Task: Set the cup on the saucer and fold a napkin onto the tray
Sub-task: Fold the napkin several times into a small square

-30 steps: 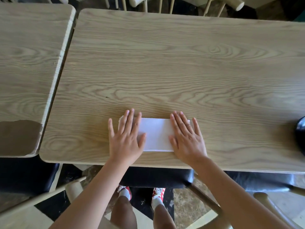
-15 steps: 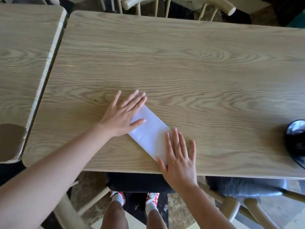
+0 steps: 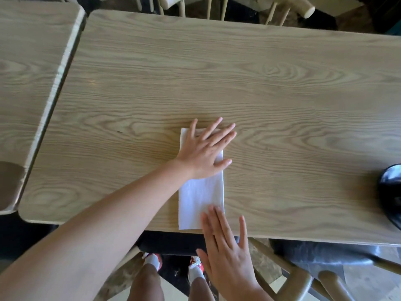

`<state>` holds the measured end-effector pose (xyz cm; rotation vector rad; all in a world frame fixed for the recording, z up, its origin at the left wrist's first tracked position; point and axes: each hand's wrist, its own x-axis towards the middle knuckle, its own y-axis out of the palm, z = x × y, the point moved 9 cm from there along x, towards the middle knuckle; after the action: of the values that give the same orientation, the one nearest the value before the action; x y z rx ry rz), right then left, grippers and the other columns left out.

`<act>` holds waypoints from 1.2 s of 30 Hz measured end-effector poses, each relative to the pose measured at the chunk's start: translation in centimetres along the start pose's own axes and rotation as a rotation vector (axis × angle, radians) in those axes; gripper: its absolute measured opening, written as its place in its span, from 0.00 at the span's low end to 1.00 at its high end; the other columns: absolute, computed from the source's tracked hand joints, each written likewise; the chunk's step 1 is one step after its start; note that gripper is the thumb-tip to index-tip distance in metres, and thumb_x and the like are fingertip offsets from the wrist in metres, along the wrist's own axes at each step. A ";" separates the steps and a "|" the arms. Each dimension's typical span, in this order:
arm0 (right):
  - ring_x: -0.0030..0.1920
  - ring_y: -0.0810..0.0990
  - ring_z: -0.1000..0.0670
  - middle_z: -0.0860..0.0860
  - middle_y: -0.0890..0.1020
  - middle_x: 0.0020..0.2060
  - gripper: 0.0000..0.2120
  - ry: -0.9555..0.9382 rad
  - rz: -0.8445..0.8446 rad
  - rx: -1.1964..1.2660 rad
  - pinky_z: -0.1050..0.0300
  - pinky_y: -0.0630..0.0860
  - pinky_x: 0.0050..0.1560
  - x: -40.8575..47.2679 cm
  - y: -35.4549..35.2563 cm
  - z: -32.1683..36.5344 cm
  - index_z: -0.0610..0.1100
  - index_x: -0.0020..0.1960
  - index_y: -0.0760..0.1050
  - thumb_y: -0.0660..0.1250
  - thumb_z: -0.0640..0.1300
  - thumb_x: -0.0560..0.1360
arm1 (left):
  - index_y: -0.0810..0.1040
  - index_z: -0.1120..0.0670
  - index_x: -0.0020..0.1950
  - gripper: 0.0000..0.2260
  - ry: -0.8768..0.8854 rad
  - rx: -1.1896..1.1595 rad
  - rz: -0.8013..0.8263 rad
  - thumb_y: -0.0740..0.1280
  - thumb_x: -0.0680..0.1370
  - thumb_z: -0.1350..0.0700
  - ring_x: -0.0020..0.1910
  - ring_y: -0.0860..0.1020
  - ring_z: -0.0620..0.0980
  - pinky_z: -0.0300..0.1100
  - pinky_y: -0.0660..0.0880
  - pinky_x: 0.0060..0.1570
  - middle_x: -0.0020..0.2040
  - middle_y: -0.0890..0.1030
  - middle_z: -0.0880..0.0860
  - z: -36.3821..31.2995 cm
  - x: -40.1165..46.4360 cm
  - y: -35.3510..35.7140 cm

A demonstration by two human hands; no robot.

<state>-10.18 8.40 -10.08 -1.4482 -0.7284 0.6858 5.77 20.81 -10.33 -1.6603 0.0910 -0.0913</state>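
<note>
Napkin (image 3: 200, 198), one, folded, lies at the near edge of our wood table (image 3: 282, 105); left hand (image 3: 202, 153) presses flat, right hand (image 3: 225, 253) flat, fingertips touching; second table (image 3: 28, 61) alongside.

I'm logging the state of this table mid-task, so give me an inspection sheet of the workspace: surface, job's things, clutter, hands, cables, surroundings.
Surface: wood-grain table; a second table stands beside it across a narrow gap.
Job's things: white napkin, folded into a long strip, flat on the table with one short end at the near edge. Cup, saucer and tray: not identifiable.
Clutter: dark glossy object, cut off at the right edge.
Hands: left hand flat on the napkin's far end; right hand, fingers straight, fingertips on its near corner.
Cables: nothing seen.
Surroundings: wooden chairs beyond the table.
</note>
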 end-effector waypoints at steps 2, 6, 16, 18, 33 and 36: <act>0.73 0.59 0.47 0.45 0.64 0.71 0.24 -0.034 -0.041 -0.014 0.36 0.59 0.65 0.2 -0.1 -0.2 0.42 0.71 0.63 0.53 0.50 0.77 | 0.63 0.49 0.72 0.30 0.000 0.011 0.005 0.53 0.73 0.37 0.74 0.58 0.50 0.69 0.58 0.64 0.74 0.62 0.45 0.0 0.0 0.3; 0.69 0.64 0.48 0.46 0.67 0.68 0.21 -0.109 -0.183 0.031 0.38 0.64 0.63 0.6 -0.7 -0.7 0.43 0.68 0.68 0.57 0.41 0.75 | 0.58 0.47 0.74 0.29 0.018 0.029 -0.020 0.52 0.75 0.36 0.74 0.56 0.51 0.72 0.55 0.64 0.75 0.60 0.50 -0.2 -0.1 -0.8; 0.47 0.78 0.51 0.53 0.81 0.52 0.10 -0.267 -0.381 0.326 0.55 0.73 0.50 1.5 -4.0 -2.8 0.45 0.51 0.82 0.71 0.37 0.71 | 0.65 0.55 0.71 0.21 -0.039 -0.295 -0.045 0.55 0.78 0.53 0.72 0.62 0.48 0.54 0.59 0.69 0.73 0.65 0.52 0.3 -16.4 -1.9; 0.41 0.79 0.50 0.53 0.84 0.46 0.07 -0.261 -0.397 0.376 0.55 0.73 0.48 2.1 -5.3 -3.0 0.44 0.46 0.82 0.70 0.35 0.70 | 0.65 0.55 0.71 0.23 -0.040 -0.287 -0.005 0.57 0.75 0.56 0.73 0.60 0.46 0.52 0.58 0.70 0.73 0.64 0.51 0.2 -17.5 -1.2; 0.72 0.62 0.48 0.48 0.68 0.70 0.38 -0.393 -0.011 0.340 0.48 0.59 0.71 3.5 -1.8 -3.1 0.49 0.72 0.60 0.69 0.56 0.66 | 0.72 0.54 0.67 0.21 0.013 -0.355 -0.102 0.63 0.73 0.60 0.69 0.68 0.46 0.43 0.65 0.67 0.67 0.73 0.49 -0.7 -16.6 -2.0; 0.71 0.64 0.48 0.48 0.69 0.70 0.37 -0.427 0.042 0.315 0.45 0.59 0.70 4.4 -1.0 -3.4 0.50 0.72 0.61 0.65 0.58 0.65 | 0.71 0.54 0.67 0.27 -0.001 -0.414 -0.079 0.71 0.68 0.65 0.69 0.67 0.44 0.42 0.64 0.67 0.67 0.73 0.48 -0.1 -16.5 -1.7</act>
<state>-4.81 9.73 -8.96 -1.0399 -0.8722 1.1093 -10.60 22.71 -8.70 -2.0781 0.0456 -0.1385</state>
